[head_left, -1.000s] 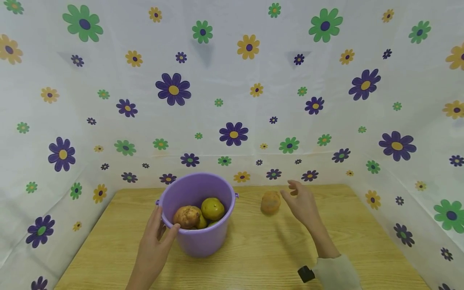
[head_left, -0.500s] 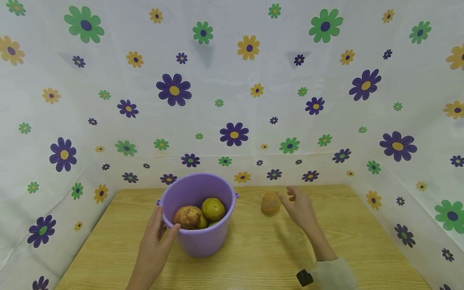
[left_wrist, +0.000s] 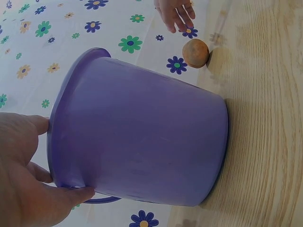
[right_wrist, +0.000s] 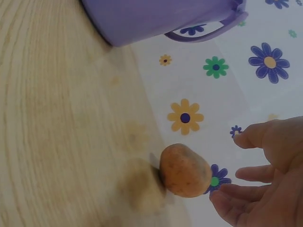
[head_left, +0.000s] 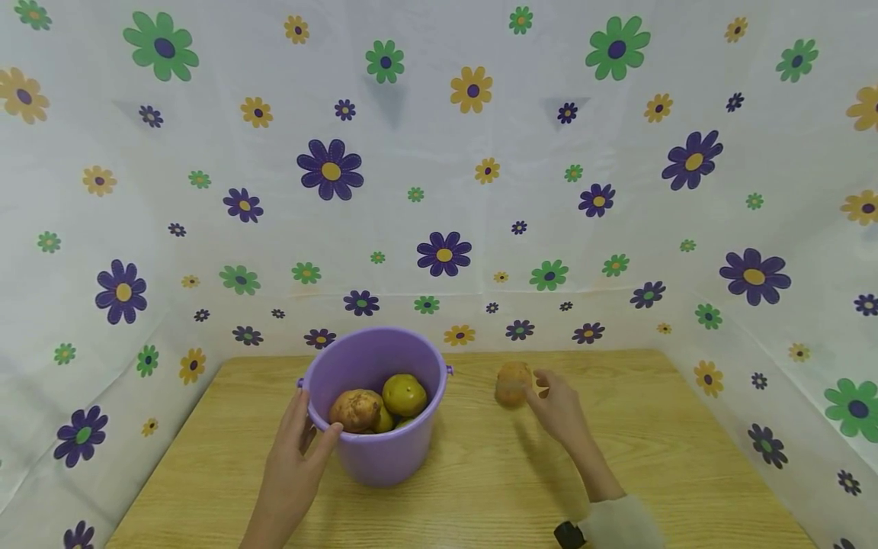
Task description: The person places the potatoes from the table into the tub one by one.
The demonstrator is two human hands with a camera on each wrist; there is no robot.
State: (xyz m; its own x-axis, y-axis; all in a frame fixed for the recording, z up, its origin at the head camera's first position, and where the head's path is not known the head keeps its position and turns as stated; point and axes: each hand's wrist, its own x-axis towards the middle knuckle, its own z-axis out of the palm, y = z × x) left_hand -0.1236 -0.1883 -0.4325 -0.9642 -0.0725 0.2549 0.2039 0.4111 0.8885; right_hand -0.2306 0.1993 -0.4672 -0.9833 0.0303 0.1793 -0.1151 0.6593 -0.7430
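Note:
A purple bucket (head_left: 384,461) stands upright on the table, its near left rim held between the thumb and fingers of my left hand (head_left: 291,465). In the left wrist view, that hand (left_wrist: 28,170) spreads along the rim. Inside the bucket lie a brown potato (head_left: 355,410) and several green-yellow round fruits (head_left: 403,395), partly hidden. To the right, another potato (head_left: 513,383) rests on the wood. My right hand (head_left: 559,408) is right beside it, thumb and fingers parted and nothing held. The right wrist view shows the fingers (right_wrist: 248,191) close to this potato (right_wrist: 184,171).
The wooden table (head_left: 473,488) reaches back to a white flowered cloth (head_left: 439,152), which also hangs at both sides. A handle (right_wrist: 210,33) hangs on the bucket's far side. A dark device (head_left: 569,535) sits at my right wrist.
My right hand has moved left and slightly down in the head view, closer to the potato on the table. The left hand and the bucket have stayed put.

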